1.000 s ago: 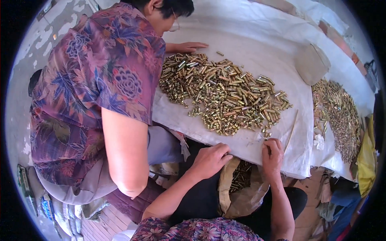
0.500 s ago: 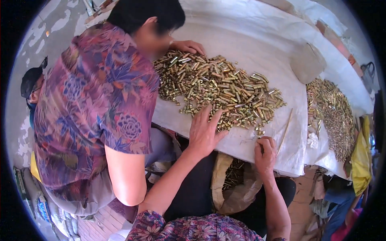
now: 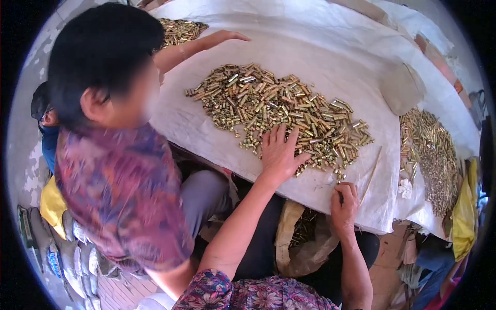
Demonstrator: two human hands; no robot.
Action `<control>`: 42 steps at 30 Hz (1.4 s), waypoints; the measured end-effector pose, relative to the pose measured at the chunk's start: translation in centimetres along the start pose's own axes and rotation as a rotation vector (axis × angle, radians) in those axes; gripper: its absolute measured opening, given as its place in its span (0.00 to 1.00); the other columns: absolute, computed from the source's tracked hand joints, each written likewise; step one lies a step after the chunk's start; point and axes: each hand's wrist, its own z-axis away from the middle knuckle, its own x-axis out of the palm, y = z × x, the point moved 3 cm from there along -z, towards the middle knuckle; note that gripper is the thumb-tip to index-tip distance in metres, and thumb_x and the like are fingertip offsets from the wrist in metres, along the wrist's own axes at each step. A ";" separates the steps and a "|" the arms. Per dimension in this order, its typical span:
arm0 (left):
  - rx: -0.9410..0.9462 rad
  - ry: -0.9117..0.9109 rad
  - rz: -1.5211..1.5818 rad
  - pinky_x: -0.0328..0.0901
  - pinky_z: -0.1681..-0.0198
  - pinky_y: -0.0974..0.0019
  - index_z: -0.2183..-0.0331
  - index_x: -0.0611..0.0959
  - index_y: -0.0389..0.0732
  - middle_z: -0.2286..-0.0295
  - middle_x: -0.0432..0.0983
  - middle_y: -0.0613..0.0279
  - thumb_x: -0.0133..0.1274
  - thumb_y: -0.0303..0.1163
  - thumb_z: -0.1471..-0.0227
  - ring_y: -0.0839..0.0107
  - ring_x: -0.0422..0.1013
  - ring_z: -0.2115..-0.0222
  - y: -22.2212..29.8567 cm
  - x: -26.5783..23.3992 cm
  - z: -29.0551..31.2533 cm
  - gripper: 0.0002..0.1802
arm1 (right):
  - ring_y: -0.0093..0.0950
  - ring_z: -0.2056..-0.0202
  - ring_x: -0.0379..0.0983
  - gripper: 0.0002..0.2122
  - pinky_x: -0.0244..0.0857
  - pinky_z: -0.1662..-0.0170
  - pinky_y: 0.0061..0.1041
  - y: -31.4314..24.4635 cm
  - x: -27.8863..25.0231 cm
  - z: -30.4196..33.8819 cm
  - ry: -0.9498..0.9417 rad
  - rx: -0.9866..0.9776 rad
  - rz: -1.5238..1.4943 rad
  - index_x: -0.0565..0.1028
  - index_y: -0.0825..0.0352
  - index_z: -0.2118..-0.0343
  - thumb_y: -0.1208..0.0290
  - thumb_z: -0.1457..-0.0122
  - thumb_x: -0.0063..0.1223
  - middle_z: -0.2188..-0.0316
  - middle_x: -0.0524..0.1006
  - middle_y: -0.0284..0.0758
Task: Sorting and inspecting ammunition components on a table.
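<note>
A heap of gold-coloured metal tubes and short, small metal pieces [image 3: 289, 106] lies on a white-sheeted table [image 3: 330, 57]. My left hand [image 3: 280, 155] rests on the near side of the heap, its fingers spread over the small pieces. Close to the table's front edge, my right hand [image 3: 345, 206] is closed with curled fingers. Whatever those fingers hold, if anything, is hidden. A few small pieces [image 3: 339, 176] sit just beyond it, at the heap's near right end.
A co-worker [image 3: 119, 155] leans in from the left, one arm over the table. More tubes [image 3: 181, 32] lie far left; another heap [image 3: 431, 155] is at right beside a beige, rounded object [image 3: 402, 89]. Below the table edge stands an open sack [image 3: 287, 232] of dark pieces. A thin stick [image 3: 371, 173] lies near my right hand.
The co-worker has shifted left and nearer, with an arm now stretched over the far left of the table. My left hand has slid slightly right along the heap. My right hand has hardly moved.
</note>
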 end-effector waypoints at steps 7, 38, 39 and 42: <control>-0.024 0.134 0.046 0.45 0.39 0.45 0.46 0.70 0.40 0.45 0.61 0.45 0.57 0.53 0.53 0.47 0.54 0.42 0.0 1.3 0.8 0.38 | 0.43 0.63 0.69 0.04 0.63 0.59 0.37 -0.1 -0.2 0.3 0.000 0.020 0.015 0.72 0.69 0.70 0.82 0.50 0.51 0.67 0.73 0.42; 0.026 0.192 0.012 0.46 0.39 0.44 0.46 0.69 0.39 0.45 0.61 0.42 0.56 0.51 0.51 0.45 0.54 0.43 -0.2 1.0 1.0 0.37 | 0.43 0.64 0.68 0.03 0.63 0.60 0.36 -0.2 0.1 0.2 0.018 -0.029 0.036 0.72 0.70 0.71 0.80 0.49 0.51 0.68 0.73 0.42; 0.030 0.212 0.013 0.46 0.39 0.45 0.47 0.69 0.39 0.46 0.61 0.42 0.57 0.51 0.52 0.46 0.55 0.43 -0.1 1.0 1.0 0.37 | 0.43 0.64 0.68 0.03 0.63 0.60 0.37 -0.2 0.1 0.2 0.018 -0.030 0.034 0.72 0.70 0.71 0.80 0.49 0.51 0.68 0.73 0.42; 0.029 0.211 0.011 0.46 0.40 0.44 0.47 0.70 0.39 0.46 0.61 0.42 0.57 0.51 0.52 0.46 0.55 0.43 -0.2 1.2 0.9 0.37 | 0.43 0.64 0.69 0.03 0.63 0.60 0.37 -0.1 0.2 0.2 0.022 -0.017 0.031 0.72 0.70 0.71 0.80 0.49 0.51 0.68 0.73 0.42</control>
